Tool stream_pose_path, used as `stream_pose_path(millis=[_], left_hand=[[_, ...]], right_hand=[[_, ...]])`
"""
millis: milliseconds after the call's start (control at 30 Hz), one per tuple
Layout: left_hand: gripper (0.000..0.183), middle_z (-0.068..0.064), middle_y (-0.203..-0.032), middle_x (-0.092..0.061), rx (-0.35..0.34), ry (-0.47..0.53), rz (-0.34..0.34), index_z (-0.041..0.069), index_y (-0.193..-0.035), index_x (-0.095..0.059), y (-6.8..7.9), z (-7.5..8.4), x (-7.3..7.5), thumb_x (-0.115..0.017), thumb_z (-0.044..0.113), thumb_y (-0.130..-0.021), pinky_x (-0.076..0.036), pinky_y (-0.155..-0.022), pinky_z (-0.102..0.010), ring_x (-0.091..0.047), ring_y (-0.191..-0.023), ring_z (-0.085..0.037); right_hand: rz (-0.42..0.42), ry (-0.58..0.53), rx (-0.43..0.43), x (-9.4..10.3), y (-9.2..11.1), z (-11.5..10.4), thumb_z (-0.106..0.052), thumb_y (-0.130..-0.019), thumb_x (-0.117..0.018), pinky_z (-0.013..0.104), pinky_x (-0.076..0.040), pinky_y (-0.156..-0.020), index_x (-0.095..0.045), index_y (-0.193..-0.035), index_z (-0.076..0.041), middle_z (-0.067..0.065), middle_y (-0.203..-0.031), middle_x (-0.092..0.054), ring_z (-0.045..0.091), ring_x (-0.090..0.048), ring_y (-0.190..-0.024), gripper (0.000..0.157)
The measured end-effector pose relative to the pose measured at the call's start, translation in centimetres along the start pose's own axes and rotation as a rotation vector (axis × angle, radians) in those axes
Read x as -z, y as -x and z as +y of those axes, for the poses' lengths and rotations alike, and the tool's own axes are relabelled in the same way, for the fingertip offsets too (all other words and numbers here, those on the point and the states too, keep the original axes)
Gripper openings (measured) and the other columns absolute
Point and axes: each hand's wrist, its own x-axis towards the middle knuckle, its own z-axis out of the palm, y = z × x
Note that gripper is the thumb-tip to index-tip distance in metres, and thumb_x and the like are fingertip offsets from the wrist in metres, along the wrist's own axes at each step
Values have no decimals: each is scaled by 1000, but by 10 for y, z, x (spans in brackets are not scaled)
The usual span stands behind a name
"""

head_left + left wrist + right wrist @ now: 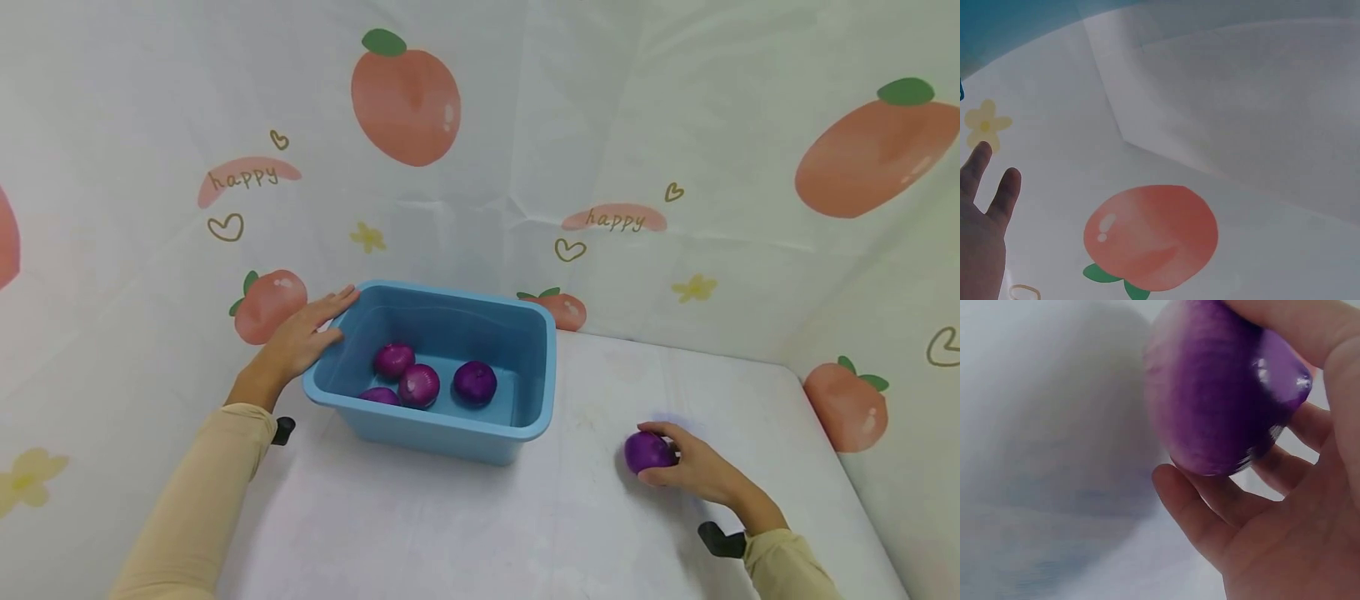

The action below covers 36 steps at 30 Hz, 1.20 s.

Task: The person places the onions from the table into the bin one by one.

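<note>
A purple onion [648, 452] is gripped by my right hand [693, 467], low over the white table to the right of the blue bin. In the right wrist view the thumb and fingers curl round this glossy onion [1210, 394]. My left hand [303, 335] rests with straight fingers on the left rim of the blue bin [442, 446]. Inside the bin, two reddish onions [394, 361] and part of another lie to the left, and a darker purple onion [475, 383] lies apart toward the right.
The white table [450, 533] meets a pale cloth backdrop [517, 108] printed with fruit, hearts and flowers, close behind the bin. More of the cloth hangs along the right edge of the table. Black straps show at both wrists.
</note>
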Motion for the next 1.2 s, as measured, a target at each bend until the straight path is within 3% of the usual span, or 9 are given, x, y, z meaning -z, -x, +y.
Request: stream_pose_path(millis=[267, 600, 867, 1200], left_hand=[[64, -4, -169, -30, -20, -10, 1, 31, -161, -28, 0, 0, 1, -44, 30, -99, -27, -115, -77, -25, -156, -44], [64, -3, -169, -30, -35, -28, 6, 31, -161, -29, -2, -2, 0, -44, 31, -99, -28, -116, -76, -26, -156, -44], [63, -4, -169, -30, -33, -15, 11, 31, -161, -29, 0, -5, 0, -45, 32, -100, -29, -115, -76, -26, -156, -43], [64, -3, -169, -29, -13, -7, -4, 32, -161, -28, 0, -1, 2, -44, 31, -100, -28, -115, -77, -26, -156, -44]], right_hand=[[94, 8, 73, 24, -10, -31, -35, -88, -78, 35, -53, -78, -45, -150, -14, 22, -137, -58, 32, -60, -113, 73], [102, -30, 228, 53, -27, -85, -25, -94, -72, 28, -57, -81, -46, -146, -14, 16, -138, -57, 32, -60, -115, 60], [92, -39, 362, 78, -35, -137, -16, -94, -71, 21, -55, -88, -49, -145, -14, 7, -139, -56, 5, -61, -111, 55], [75, -57, 465, 87, -54, -196, -14, -92, -73, 20, -56, -90, -51, -144, -16, 3, -137, -58, 17, -61, -117, 56]])
